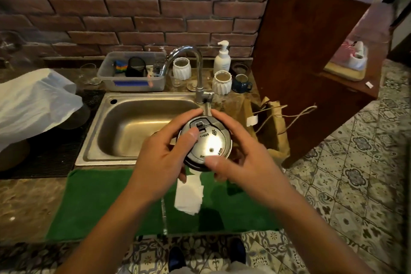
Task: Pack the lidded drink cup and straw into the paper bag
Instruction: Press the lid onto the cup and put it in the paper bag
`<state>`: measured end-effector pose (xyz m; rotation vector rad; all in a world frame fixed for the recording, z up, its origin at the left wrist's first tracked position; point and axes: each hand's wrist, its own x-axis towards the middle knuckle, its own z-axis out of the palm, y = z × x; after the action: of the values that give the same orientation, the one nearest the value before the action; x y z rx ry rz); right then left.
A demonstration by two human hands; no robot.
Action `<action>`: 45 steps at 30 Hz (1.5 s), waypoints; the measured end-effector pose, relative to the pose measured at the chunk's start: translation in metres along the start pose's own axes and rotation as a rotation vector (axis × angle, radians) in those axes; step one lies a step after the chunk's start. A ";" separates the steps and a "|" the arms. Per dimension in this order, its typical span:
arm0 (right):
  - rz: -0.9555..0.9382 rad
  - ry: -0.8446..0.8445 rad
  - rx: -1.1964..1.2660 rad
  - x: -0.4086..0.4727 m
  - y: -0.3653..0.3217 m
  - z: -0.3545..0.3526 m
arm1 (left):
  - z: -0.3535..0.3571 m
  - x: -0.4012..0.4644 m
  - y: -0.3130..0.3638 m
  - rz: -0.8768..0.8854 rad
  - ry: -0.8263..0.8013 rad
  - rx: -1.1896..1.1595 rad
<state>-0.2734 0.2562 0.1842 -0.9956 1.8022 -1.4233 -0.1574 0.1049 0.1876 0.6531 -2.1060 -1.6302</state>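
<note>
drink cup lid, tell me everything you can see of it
The lid is a round, glossy, clear-looking plastic disc with embossed marks, a small centre hole and a dark sip tab near its far edge. It faces the camera, seated on a dark cup barely visible beneath. The left hand and right hand grip its rim, thumbs pressing on top, above the green mat beside the sink.

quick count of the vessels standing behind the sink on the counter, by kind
White ribbed vases: 2
Blue mug: 1
Pump bottle: 1
Clear glass left of the tub: 1
Total: 5
</note>
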 end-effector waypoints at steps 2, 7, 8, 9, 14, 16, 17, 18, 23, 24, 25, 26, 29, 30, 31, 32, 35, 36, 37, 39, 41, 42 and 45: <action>-0.035 -0.031 -0.050 -0.006 0.005 -0.025 | 0.023 0.002 0.012 0.002 0.027 0.015; -0.125 -0.051 -0.124 -0.011 0.008 -0.093 | 0.081 0.014 0.042 0.047 0.068 0.056; -0.134 -0.059 -0.126 -0.012 0.009 -0.105 | 0.092 0.016 0.047 0.062 0.078 0.067; -0.146 -0.060 -0.125 -0.012 0.009 -0.116 | 0.102 0.018 0.053 0.075 0.096 0.063; -0.232 0.005 -0.048 -0.014 0.002 -0.173 | 0.148 0.032 0.071 0.115 0.237 -0.110; -0.258 0.083 -0.012 -0.015 -0.004 -0.197 | 0.160 0.048 0.059 0.140 0.328 -0.158; -0.269 0.138 0.005 -0.016 -0.007 -0.207 | 0.165 0.055 0.050 0.150 0.359 -0.142; -0.281 0.199 0.018 -0.016 -0.009 -0.216 | 0.170 0.063 0.039 0.152 0.373 -0.092; -0.276 0.427 0.053 -0.011 -0.009 -0.232 | 0.191 0.085 -0.027 0.159 0.285 0.531; -0.258 0.441 0.046 -0.009 -0.006 -0.232 | 0.195 0.089 -0.036 0.157 0.262 0.635; -0.242 0.445 0.028 -0.007 -0.002 -0.231 | 0.198 0.093 -0.045 0.164 0.247 0.734; -0.230 0.441 0.007 -0.006 0.002 -0.228 | 0.201 0.096 -0.052 0.178 0.238 0.822; -0.207 0.427 -0.025 -0.005 0.017 -0.215 | 0.204 0.100 -0.065 0.161 0.213 0.846; -0.200 0.430 -0.029 -0.005 0.021 -0.210 | 0.203 0.101 -0.067 0.144 0.216 0.786; -0.192 0.435 -0.032 -0.004 0.027 -0.206 | 0.201 0.101 -0.068 0.142 0.228 0.735; -0.183 0.438 -0.035 -0.003 0.032 -0.203 | 0.198 0.101 -0.067 0.148 0.244 0.701; -0.158 0.453 -0.066 -0.002 0.040 -0.194 | 0.189 0.098 -0.066 0.154 0.268 0.657; -0.161 0.465 -0.076 -0.002 0.041 -0.192 | 0.186 0.097 -0.066 0.151 0.270 0.656; -0.171 0.477 -0.068 -0.003 0.041 -0.189 | 0.183 0.096 -0.066 0.148 0.269 0.656; -0.211 0.512 0.031 -0.005 0.041 -0.186 | 0.179 0.093 -0.067 0.136 0.254 0.640; -0.255 0.555 0.108 -0.006 0.041 -0.187 | 0.175 0.092 -0.067 0.099 0.249 0.580; -0.261 0.562 0.106 -0.006 0.040 -0.186 | 0.174 0.093 -0.068 0.077 0.255 0.543; -0.234 0.513 -0.042 -0.004 0.042 -0.180 | 0.171 0.096 -0.071 0.022 0.259 0.485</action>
<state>-0.4295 0.3558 0.1834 -0.9432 2.1326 -1.9273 -0.3241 0.1684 0.0799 0.9269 -2.3050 -0.9549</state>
